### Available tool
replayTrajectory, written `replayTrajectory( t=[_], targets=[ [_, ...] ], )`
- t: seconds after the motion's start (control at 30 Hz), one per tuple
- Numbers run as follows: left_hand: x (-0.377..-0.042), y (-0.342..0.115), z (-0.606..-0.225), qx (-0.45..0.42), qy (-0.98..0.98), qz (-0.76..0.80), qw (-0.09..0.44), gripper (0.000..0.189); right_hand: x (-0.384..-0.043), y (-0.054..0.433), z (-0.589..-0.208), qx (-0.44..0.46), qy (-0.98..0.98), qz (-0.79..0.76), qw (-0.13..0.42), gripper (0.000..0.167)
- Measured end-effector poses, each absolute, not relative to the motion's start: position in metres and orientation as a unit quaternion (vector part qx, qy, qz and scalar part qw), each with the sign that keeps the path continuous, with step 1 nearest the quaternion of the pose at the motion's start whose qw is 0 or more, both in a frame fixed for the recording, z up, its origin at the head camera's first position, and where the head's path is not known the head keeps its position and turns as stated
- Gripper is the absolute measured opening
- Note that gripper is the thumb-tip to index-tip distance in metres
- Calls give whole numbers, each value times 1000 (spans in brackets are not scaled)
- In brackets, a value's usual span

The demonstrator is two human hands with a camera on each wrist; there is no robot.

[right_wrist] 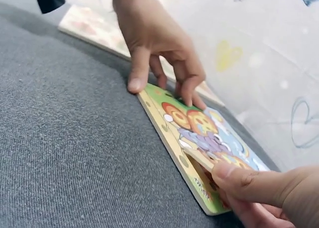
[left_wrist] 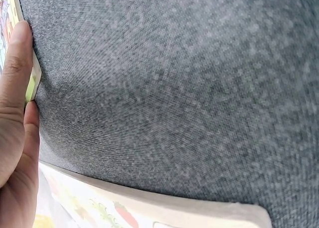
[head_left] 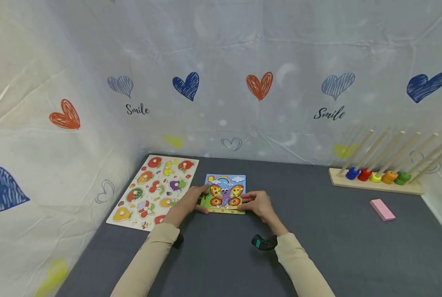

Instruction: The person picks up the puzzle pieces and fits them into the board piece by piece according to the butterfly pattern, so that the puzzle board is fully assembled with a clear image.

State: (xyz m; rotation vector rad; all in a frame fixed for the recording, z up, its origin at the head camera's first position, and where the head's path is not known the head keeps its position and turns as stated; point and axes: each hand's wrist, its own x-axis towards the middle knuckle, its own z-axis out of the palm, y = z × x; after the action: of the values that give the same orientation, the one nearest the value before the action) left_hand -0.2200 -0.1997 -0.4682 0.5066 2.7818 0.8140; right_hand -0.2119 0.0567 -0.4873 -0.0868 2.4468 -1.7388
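Observation:
A small butterfly jigsaw puzzle board (head_left: 224, 211) lies on the dark grey table. My left hand (head_left: 192, 200) grips its left side, the thumb at the near corner and the fingers curled over the edge. In the right wrist view, the left hand (right_wrist: 157, 43) spans that corner. My right hand (head_left: 259, 205) pinches a butterfly wing puzzle piece (right_wrist: 199, 155) at the board's right side. That piece tilts up, its edge raised above the board's recess under the thumb (right_wrist: 227, 169). The left wrist view shows the left hand (left_wrist: 17, 113) against the board's edge.
A larger fruit puzzle board (head_left: 137, 220) lies to the left, partly under the left forearm. At the back right stands a wooden peg rack (head_left: 377, 184) with coloured rings. A pink block (head_left: 382, 210) lies in front of it. A printed cloth wall (head_left: 221, 53) borders the table.

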Motion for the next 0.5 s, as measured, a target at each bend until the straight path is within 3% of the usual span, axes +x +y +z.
replayTrajectory(
  t=[0.5],
  targets=[
    [-222, -203, -470, 214, 936, 269, 73, 94, -210, 47, -477, -55, 883, -466, 30, 29]
  ],
)
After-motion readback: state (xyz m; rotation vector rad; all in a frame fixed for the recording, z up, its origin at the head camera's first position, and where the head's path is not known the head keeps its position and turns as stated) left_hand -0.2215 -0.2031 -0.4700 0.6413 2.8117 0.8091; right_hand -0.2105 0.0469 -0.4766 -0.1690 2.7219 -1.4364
